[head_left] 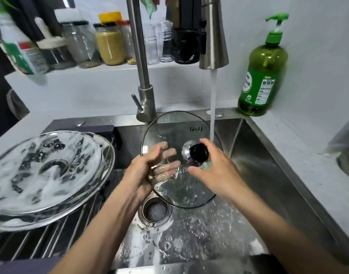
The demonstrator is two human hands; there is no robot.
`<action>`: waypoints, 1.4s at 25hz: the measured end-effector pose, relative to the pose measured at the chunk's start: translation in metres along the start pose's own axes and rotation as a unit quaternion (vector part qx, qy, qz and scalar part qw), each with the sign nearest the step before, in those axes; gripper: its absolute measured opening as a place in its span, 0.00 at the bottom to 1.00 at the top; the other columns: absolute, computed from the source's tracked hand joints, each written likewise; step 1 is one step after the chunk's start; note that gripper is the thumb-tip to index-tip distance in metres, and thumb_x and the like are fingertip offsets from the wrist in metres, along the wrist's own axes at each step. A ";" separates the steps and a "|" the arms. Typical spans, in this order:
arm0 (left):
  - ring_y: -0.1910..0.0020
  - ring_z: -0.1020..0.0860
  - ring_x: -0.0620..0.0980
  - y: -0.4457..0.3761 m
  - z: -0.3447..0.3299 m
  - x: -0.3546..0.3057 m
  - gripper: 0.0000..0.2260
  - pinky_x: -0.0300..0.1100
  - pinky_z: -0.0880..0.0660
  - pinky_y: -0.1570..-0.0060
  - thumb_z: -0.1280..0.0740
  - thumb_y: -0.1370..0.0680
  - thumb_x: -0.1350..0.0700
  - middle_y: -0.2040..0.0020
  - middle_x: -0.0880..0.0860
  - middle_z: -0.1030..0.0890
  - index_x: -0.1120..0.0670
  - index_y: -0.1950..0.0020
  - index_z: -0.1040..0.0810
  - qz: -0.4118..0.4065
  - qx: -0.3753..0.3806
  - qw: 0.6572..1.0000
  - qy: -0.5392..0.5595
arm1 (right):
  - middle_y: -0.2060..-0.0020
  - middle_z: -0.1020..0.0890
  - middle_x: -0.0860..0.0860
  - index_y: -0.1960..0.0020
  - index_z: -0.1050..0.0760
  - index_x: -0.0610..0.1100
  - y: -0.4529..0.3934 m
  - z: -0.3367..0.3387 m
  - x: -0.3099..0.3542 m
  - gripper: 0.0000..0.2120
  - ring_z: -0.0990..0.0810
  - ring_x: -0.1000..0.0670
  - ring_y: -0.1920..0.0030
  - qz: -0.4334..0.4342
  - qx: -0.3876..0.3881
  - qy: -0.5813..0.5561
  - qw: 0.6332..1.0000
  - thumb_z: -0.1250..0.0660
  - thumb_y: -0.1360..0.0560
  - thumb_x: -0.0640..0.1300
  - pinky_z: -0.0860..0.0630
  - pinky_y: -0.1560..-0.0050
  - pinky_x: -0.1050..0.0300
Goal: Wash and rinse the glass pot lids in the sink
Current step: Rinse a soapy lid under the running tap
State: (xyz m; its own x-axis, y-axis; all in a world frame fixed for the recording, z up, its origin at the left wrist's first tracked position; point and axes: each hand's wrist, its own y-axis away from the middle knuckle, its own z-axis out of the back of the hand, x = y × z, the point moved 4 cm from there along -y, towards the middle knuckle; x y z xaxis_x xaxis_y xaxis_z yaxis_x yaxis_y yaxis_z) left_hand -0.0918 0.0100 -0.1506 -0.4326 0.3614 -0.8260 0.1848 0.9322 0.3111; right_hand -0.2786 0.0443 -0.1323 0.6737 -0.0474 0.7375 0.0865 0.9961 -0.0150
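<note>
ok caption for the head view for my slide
Right hand grips the knob of a glass lid under the running tap; left hand steadies its rim; a soapy lid waits.

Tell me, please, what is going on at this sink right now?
A person is rinsing a glass lid under the running tap. The right hand holds its black knob, while the left hand grips the rim, its fingers showing through the glass. More lids, covered in suds, wait on the rack to the left.
</note>
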 end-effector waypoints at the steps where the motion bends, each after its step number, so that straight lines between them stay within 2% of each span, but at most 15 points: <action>1: 0.56 0.14 0.60 -0.004 0.000 0.000 0.09 0.48 0.17 0.64 0.38 0.18 0.55 0.49 0.54 0.13 0.54 0.43 0.19 0.007 0.008 1.000 -0.004 | 0.38 0.21 0.54 0.35 0.36 0.61 -0.007 0.004 0.002 0.29 0.21 0.48 0.44 0.003 -0.015 0.020 1.000 0.26 0.30 0.56 0.25 0.47 0.55; 3: 0.56 0.14 0.60 -0.011 -0.001 0.001 0.09 0.47 0.17 0.64 0.38 0.18 0.55 0.49 0.55 0.13 0.53 0.44 0.19 0.016 0.018 1.000 -0.017 | 0.50 0.19 0.55 0.45 0.34 0.59 -0.016 0.008 0.001 0.23 0.20 0.50 0.51 -0.007 -0.038 0.026 0.999 0.24 0.32 0.53 0.20 0.53 0.50; 6: 0.63 0.14 0.56 -0.023 -0.010 0.007 0.08 0.44 0.18 0.69 0.34 0.20 0.51 0.54 0.56 0.13 0.54 0.48 0.19 0.032 0.014 0.997 -0.072 | 0.53 0.22 0.56 0.50 0.34 0.58 -0.016 0.009 -0.013 0.24 0.20 0.51 0.55 -0.065 -0.058 -0.037 0.996 0.23 0.37 0.51 0.18 0.56 0.47; 10: 0.79 0.23 0.49 -0.041 -0.018 -0.003 0.16 0.34 0.32 0.81 0.29 0.25 0.42 0.72 0.53 0.19 0.56 0.59 0.21 -0.039 -0.105 0.973 -0.202 | 0.57 0.24 0.56 0.51 0.35 0.55 -0.020 0.007 -0.022 0.25 0.21 0.53 0.60 -0.104 -0.077 -0.054 0.990 0.22 0.38 0.52 0.22 0.66 0.54; 12: 0.71 0.20 0.49 -0.046 -0.024 -0.015 0.15 0.38 0.25 0.73 0.29 0.25 0.41 0.66 0.52 0.18 0.53 0.58 0.21 -0.126 -0.181 0.932 -0.287 | 0.59 0.24 0.56 0.52 0.37 0.54 -0.020 0.003 -0.020 0.25 0.21 0.52 0.62 -0.103 -0.090 -0.037 0.990 0.22 0.37 0.51 0.26 0.69 0.56; 13: 0.60 0.17 0.50 -0.046 -0.029 -0.022 0.12 0.43 0.21 0.60 0.29 0.25 0.43 0.58 0.51 0.17 0.51 0.54 0.21 -0.172 -0.206 0.897 -0.353 | 0.61 0.25 0.56 0.52 0.37 0.54 -0.020 0.001 -0.019 0.26 0.21 0.52 0.63 -0.093 -0.103 -0.017 0.990 0.22 0.38 0.52 0.28 0.70 0.57; 15: 0.42 0.22 0.49 -0.042 -0.052 -0.035 0.13 0.47 0.25 0.40 0.28 0.25 0.50 0.43 0.48 0.20 0.46 0.42 0.24 -0.259 -0.162 0.851 -0.427 | 0.64 0.27 0.58 0.50 0.37 0.52 -0.020 0.003 -0.016 0.27 0.24 0.52 0.64 -0.072 -0.137 0.030 0.987 0.22 0.38 0.54 0.33 0.71 0.59; 18: 0.34 0.27 0.41 -0.032 -0.097 -0.051 0.26 0.37 0.29 0.37 0.26 0.26 0.56 0.33 0.46 0.24 0.45 0.29 0.28 -0.342 0.003 0.859 -0.382 | 0.66 0.29 0.58 0.51 0.38 0.52 -0.024 0.016 -0.019 0.27 0.29 0.56 0.68 -0.068 -0.180 0.036 0.981 0.23 0.38 0.55 0.38 0.74 0.62; 22: 0.40 0.19 0.47 -0.015 -0.146 -0.069 0.29 0.39 0.21 0.47 0.25 0.29 0.56 0.38 0.54 0.18 0.49 0.29 0.29 -0.319 0.123 0.920 -0.192 | 0.65 0.27 0.56 0.50 0.38 0.51 -0.024 0.020 -0.023 0.25 0.29 0.58 0.67 -0.061 -0.177 0.050 0.981 0.24 0.35 0.54 0.37 0.74 0.61; 24: 0.39 0.19 0.53 -0.010 -0.160 -0.078 0.23 0.45 0.20 0.45 0.27 0.26 0.54 0.39 0.56 0.17 0.49 0.32 0.28 -0.290 0.124 0.944 -0.099 | 0.64 0.25 0.54 0.50 0.37 0.50 -0.022 0.018 -0.022 0.24 0.26 0.52 0.66 -0.055 -0.166 0.062 0.983 0.25 0.35 0.54 0.34 0.71 0.58; 26: 0.39 0.20 0.52 -0.009 -0.163 -0.087 0.20 0.54 0.23 0.40 0.30 0.23 0.55 0.39 0.54 0.18 0.46 0.32 0.31 -0.260 0.106 0.959 -0.040 | 0.66 0.27 0.56 0.51 0.37 0.50 -0.020 0.016 -0.021 0.24 0.28 0.55 0.67 -0.048 -0.162 0.069 0.983 0.25 0.35 0.54 0.36 0.73 0.59; 28: 0.45 0.20 0.49 -0.007 -0.161 -0.094 0.19 0.53 0.25 0.39 0.31 0.21 0.55 0.41 0.52 0.18 0.51 0.31 0.29 -0.241 0.096 0.965 -0.034 | 0.66 0.28 0.58 0.51 0.37 0.50 -0.020 0.015 -0.018 0.24 0.29 0.58 0.67 -0.045 -0.156 0.066 0.984 0.24 0.36 0.53 0.35 0.74 0.61; 31: 0.48 0.21 0.48 0.001 -0.152 -0.094 0.21 0.50 0.27 0.42 0.34 0.21 0.53 0.46 0.51 0.19 0.55 0.28 0.28 -0.230 0.099 0.968 -0.005 | 0.65 0.26 0.57 0.52 0.38 0.51 -0.019 0.014 -0.017 0.25 0.24 0.53 0.66 -0.047 -0.149 0.052 0.986 0.24 0.36 0.53 0.24 0.71 0.55; 33: 0.48 0.20 0.48 0.003 -0.139 -0.090 0.16 0.49 0.26 0.46 0.35 0.21 0.51 0.46 0.51 0.17 0.52 0.35 0.23 -0.228 0.122 0.965 0.031 | 0.65 0.27 0.58 0.52 0.38 0.52 -0.016 0.014 -0.014 0.25 0.25 0.56 0.67 -0.040 -0.145 0.055 0.987 0.23 0.36 0.53 0.26 0.73 0.58; 35: 0.47 0.18 0.49 0.003 -0.119 -0.080 0.12 0.48 0.23 0.44 0.35 0.21 0.51 0.45 0.52 0.15 0.52 0.40 0.20 -0.242 0.083 0.967 0.003 | 0.67 0.28 0.59 0.52 0.39 0.52 -0.012 0.014 -0.010 0.26 0.27 0.59 0.68 -0.028 -0.145 0.067 0.987 0.23 0.36 0.54 0.31 0.75 0.61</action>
State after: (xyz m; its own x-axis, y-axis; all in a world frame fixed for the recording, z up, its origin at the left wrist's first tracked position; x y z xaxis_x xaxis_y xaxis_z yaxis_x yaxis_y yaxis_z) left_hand -0.1615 -0.0141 -0.0283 -0.5095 -0.1152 -0.8527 0.0985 0.9767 -0.1907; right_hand -0.2960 0.0337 -0.1300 0.7514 -0.1311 0.6467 0.3197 0.9297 -0.1830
